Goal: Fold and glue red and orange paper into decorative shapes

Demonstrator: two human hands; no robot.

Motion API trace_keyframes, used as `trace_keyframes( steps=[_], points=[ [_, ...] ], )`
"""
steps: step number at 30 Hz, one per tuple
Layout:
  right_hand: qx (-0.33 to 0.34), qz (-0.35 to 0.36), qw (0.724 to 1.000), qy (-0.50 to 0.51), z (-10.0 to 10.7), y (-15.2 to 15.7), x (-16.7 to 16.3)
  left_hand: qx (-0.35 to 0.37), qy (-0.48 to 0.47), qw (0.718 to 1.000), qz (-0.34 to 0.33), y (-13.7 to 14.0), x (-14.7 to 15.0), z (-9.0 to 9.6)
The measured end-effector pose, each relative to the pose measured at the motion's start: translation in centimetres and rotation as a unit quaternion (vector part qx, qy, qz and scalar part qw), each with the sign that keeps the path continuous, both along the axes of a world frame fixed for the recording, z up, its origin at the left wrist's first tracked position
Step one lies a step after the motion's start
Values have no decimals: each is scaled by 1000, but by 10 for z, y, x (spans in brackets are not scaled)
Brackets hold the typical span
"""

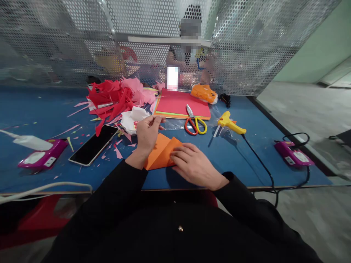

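A folded sheet of orange paper [159, 155] lies on the blue table in front of me, one flap standing up slightly. My right hand [193, 164] grips this paper at its right side, the fingers bent over the raised flap. My left hand [148, 133] hovers over the paper's left part, with thumb and fingers drawn together; whether anything is between them I cannot make out. Just beyond it lies crumpled white paper [133, 119]. Scissors [192, 122] with one red and one yellow handle rest past the paper, their blades on a stack of coloured sheets [178, 102].
Red and pink paper scraps [115, 96] are heaped at the back left. A phone [94, 145] and a purple power socket [42, 155] sit on the left. At right are a yellow glue gun [230, 123], its cord and another purple socket [293, 154]. An orange packet [204, 93] is behind. Perforated metal [153, 25] closes the back.
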State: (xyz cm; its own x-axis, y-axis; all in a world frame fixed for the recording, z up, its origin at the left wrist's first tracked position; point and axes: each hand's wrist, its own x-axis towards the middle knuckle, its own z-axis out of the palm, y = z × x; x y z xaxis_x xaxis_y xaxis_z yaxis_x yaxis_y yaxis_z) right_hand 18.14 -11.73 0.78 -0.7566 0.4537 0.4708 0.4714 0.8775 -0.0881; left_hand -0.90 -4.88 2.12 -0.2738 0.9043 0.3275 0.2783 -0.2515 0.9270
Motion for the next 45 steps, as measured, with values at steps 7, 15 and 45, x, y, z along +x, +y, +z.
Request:
trace_keyframes(
  steps=[7,15,45],
  points=[
    [66,-44,987,-139,-21,4,-9,0,188,972,-140,-24,-8,14],
    [72,-105,990,-63,3,13,4,172,504,829,-173,-66,-38,14],
    [-163,-264,896,318,43,14,103,112,389,911,-77,-55,-79,68]
  ],
)
